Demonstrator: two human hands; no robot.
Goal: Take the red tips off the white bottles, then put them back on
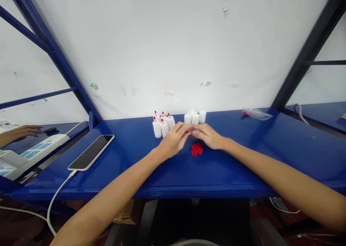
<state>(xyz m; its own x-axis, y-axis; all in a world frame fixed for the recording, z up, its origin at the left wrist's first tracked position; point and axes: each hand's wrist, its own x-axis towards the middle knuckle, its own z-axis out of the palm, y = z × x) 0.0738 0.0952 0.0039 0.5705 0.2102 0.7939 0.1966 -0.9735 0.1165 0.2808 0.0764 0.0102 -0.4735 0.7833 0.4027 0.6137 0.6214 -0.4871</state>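
My two hands meet over the middle of the blue table (129,166). My right hand (209,136) is closed around a small white bottle (196,131), mostly hidden by the fingers. The fingertips of my left hand (174,139) are pinched on a red cap (187,131) at the bottle's left side; whether it is seated on the bottle cannot be made out. Just below the hands lies a cluster of small red caps (196,149). Left of them stand several white bottles with red-tipped nozzles (164,127). Behind my right hand are several white bottles without visible red caps (195,118).
A phone (92,152) with a white cable lies at the left. A clear plastic bag (256,113) with something red rests at the back right. Beyond the left frame are a power strip (40,152) and another person's hand (24,134) near a black mouse (50,130).
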